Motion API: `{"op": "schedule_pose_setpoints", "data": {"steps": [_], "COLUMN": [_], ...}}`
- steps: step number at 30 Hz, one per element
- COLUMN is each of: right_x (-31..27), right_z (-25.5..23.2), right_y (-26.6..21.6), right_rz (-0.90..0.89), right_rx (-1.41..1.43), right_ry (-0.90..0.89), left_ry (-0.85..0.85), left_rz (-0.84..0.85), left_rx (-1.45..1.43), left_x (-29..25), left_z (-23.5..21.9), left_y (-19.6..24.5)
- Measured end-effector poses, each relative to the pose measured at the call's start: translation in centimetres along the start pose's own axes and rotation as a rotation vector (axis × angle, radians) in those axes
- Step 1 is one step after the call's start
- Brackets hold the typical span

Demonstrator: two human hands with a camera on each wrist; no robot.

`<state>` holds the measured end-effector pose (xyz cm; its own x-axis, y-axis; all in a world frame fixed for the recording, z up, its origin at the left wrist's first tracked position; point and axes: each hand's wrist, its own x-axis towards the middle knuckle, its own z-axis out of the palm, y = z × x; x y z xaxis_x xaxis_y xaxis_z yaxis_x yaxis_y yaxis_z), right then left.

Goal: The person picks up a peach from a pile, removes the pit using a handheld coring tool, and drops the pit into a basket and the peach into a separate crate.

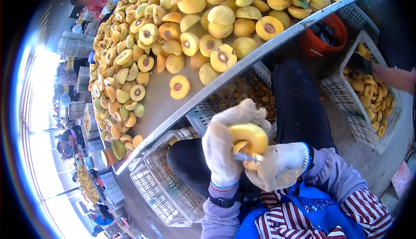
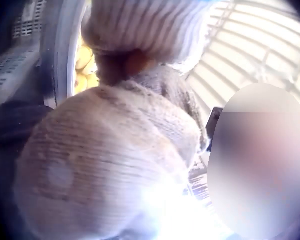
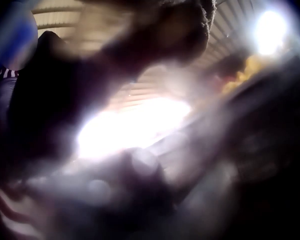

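The left hand cups the peach half; the right hand grips a pitting tool. Keep the scoop shallow.

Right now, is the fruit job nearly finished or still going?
Still going. Done: pitted halves fill the white crate. In hand: the left hand holds a yellow fruit half while the right hand digs with a small tool. Left: many halves on the table keep their pits.

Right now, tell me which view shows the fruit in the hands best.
The head view. The yellow fruit sits plainly between the gloved left hand and right hand, with a metal tool at it. The left wrist view shows mostly glove, with an orange sliver that may be the fruit. The right wrist view is too blurred to show it.
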<state>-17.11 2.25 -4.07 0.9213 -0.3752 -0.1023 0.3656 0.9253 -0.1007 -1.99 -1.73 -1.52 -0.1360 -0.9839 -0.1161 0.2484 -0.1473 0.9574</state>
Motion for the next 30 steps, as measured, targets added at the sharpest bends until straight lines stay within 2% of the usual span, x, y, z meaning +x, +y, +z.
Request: {"op": "schedule_pose_setpoints", "data": {"steps": [2, 3, 4, 5, 6, 7, 8, 9, 10, 12, 14, 15, 16, 18, 20, 21, 22, 23, 24, 26, 27, 28, 30], "right_x": [-0.4, -0.5, -0.7, -0.7, -0.8, -0.7, -0.6, -0.4, 0.0, 0.9, 1.3, 1.4, 1.5, 1.6, 2.2, 2.1, 2.1, 2.1, 2.1, 2.1, 2.1, 2.1, 2.0], "right_z": [0.0, 1.9, 0.4, 0.5, 0.9, 0.8, 0.5, 0.4, 0.6, 1.2, 1.6, 1.8, 2.0, 2.3, 1.7, 2.0, 2.1, 2.1, 2.1, 2.0, 1.9, 1.7, 1.4], "right_y": [-0.2, -0.7, -2.3, -2.2, -2.1, -2.2, -2.2, -2.2, -2.0, -1.3, -1.5, -1.6, -1.7, -1.7, -1.2, -1.4, -1.6, -1.7, -1.8, -1.7, -1.5, -1.5, -1.3], "right_rz": [0.013, -0.024, 0.174, 0.103, 0.029, 0.036, 0.044, 0.052, 0.064, 0.092, 0.097, 0.095, 0.092, -0.057, -0.186, -0.2, -0.197, -0.192, -0.188, -0.187, -0.187, -0.201, -0.228], "right_rx": [-0.104, -0.118, -0.181, -0.231, -0.279, -0.269, -0.258, -0.249, -0.242, -0.226, -0.284, -0.313, -0.341, -0.534, -0.684, -0.678, -0.635, -0.592, -0.55, -0.577, -0.586, -0.681, -0.868], "right_ry": [-0.075, 0.097, 0.016, 0.101, 0.186, 0.167, 0.145, 0.122, 0.117, 0.114, 0.213, 0.264, 0.314, 0.508, 0.721, 0.754, 0.752, 0.75, 0.747, 0.725, 0.716, 0.726, 0.749], "left_ry": [0.12, 0.196, 0.307, 0.381, 0.533, 0.676, 0.75, 0.761, 0.764, 0.503, 0.153, -0.069, -0.277, -0.117, -0.223, -0.219, -0.044, 0.163, 0.314, 0.531, 0.536, 0.419, 0.206], "left_rz": [-0.098, -0.128, -0.002, 0.113, 0.185, 0.358, 0.394, 0.319, 0.236, 0.237, 0.207, 0.176, 0.119, -0.119, 0.019, 0.225, 0.236, 0.146, 0.322, 0.146, -0.091, -0.223, -0.238], "left_rx": [-0.098, -0.151, -0.058, 0.027, 0.225, 0.748, 0.987, 1.271, 1.552, 0.847, 0.365, 0.235, 0.613, 0.452, 0.661, 0.73, 0.904, 0.843, 1.046, 1.428, 1.518, 1.439, 1.464], "left_x": [0.4, 0.5, 0.3, -0.1, -0.8, -1.0, -1.2, -2.1, -2.5, -3.0, -3.1, -3.0, -2.6, -2.3, -0.3, 1.1, 2.5, 4.3, 7.1, 11.5, 12.7, 14.1, 14.9], "left_z": [-1.0, -1.3, -2.7, -5.3, -7.4, -11.0, -13.6, -13.9, -13.3, -8.8, -5.0, -4.2, -4.5, -3.5, -4.3, -5.8, -6.4, -6.4, -9.8, -12.3, -11.6, -12.4, -12.7], "left_y": [0.7, 1.4, 1.5, 1.5, 2.2, 2.2, 2.5, 3.5, 4.8, 5.6, 4.3, 4.0, 4.9, 4.2, 4.9, 4.4, 4.6, 5.1, 3.5, 2.8, 3.1, 2.2, 1.5]}}
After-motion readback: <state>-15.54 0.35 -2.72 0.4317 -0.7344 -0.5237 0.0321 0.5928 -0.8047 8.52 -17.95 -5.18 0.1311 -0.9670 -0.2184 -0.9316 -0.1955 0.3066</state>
